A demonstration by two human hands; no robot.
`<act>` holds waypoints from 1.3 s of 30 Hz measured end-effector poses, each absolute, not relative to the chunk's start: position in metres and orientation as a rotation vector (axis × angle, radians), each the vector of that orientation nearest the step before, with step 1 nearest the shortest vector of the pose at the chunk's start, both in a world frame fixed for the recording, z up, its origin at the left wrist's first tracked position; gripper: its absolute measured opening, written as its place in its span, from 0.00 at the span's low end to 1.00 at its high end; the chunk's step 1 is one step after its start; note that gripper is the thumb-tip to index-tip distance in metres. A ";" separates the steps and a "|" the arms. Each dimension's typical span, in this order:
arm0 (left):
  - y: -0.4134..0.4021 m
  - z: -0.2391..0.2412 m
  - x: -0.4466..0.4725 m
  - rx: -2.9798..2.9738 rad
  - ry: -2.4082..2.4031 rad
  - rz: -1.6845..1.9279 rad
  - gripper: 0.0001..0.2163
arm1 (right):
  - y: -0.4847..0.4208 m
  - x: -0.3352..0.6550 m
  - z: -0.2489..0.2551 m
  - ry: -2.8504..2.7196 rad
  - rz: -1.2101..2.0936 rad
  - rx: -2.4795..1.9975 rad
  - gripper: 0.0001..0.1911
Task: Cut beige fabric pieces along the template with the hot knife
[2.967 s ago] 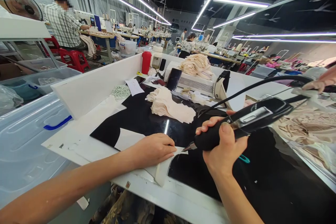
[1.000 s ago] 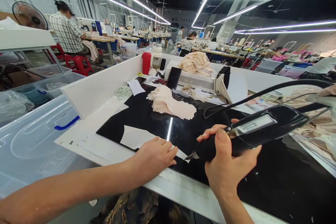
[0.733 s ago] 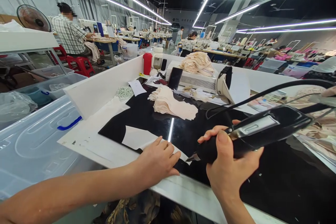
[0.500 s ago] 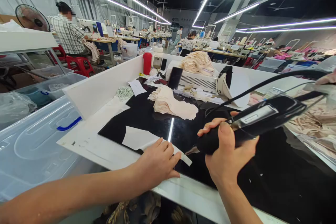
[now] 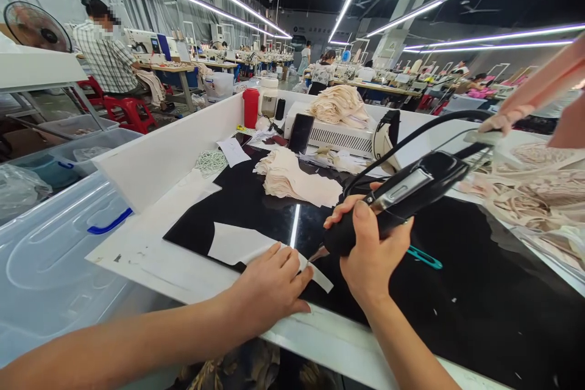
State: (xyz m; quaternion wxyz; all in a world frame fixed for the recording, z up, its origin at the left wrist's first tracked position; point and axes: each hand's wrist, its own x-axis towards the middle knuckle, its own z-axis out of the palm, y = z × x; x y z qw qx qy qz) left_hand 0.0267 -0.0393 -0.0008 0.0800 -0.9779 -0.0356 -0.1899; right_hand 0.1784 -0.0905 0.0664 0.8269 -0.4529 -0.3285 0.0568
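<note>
A white cut fabric piece [image 5: 233, 242] lies on the black board [image 5: 457, 317]. My left hand [image 5: 273, 280] rests palm down on it with fingers stretched out, pressing it near its right end. My right hand [image 5: 377, 256] is wrapped around a black corded power tool [image 5: 404, 192] with a pointed metal tip [image 5: 319, 253]. That tip touches, or nearly touches, the fabric's edge beside my left fingertips. Right of my right hand lies a thin teal loop-shaped item [image 5: 425, 258], partly hidden by the hand.
Behind lies a stack of cream fabric pieces [image 5: 297, 177]. A phone [image 5: 301, 133] leans on a white machine [image 5: 340, 136] carrying more fabric. Another person's hand [image 5: 503, 122] reaches in beside the tool's rear end. A clear plastic bin [image 5: 50, 256] stands left, cream strips [image 5: 534, 195] right.
The tool and my right hand have moved left, bringing the tip onto the fabric's edge. The teal item has come into view. The other person's arm reaches further in at right.
</note>
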 end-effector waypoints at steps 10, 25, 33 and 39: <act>-0.033 0.001 0.023 -2.981 -0.038 -0.520 0.28 | -0.080 0.178 0.064 -0.714 0.168 -0.926 0.21; -0.027 0.021 -0.001 -3.343 -0.171 -0.538 0.18 | -0.091 0.165 0.065 -0.685 0.048 -1.009 0.21; -0.029 0.022 -0.003 -3.384 -0.245 -0.542 0.20 | -0.096 0.161 0.063 -0.645 0.022 -1.070 0.25; -0.030 0.013 -0.004 -3.270 -0.177 -0.540 0.19 | -0.099 0.157 0.063 -0.652 0.060 -1.043 0.24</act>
